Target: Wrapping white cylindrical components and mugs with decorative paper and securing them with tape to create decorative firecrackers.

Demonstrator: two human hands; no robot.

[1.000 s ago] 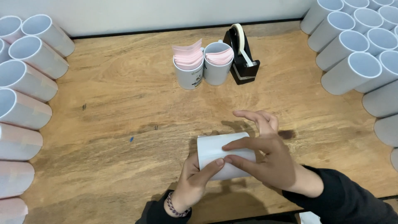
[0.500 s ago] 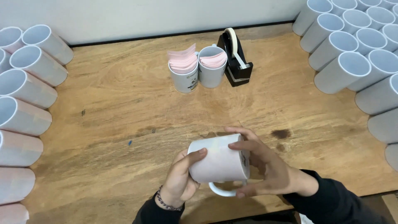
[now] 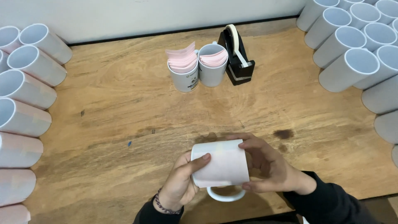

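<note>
Above table (image 3: 103, 124): L hand (image 3: 180, 182) + R hand (image 3: 271, 168) grip closed round white mug (image 3: 219, 164).

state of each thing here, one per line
white mug: held on its side in both hands, wrapped in pale paper, handle toward the person
left hand: grips the mug's left end
right hand: holds the mug's right end
two upright mugs: stuffed with pink sheets
tape dispenser: upright, tape loaded
stacked mugs: lying on their sides, left and right

Wooden table (image 3: 103, 124) | two paper-filled mugs (image 3: 199, 68) and black tape dispenser (image 3: 237, 56) beyond the hands | white mugs lying left (image 3: 25, 99) and right (image 3: 352, 54)
</note>
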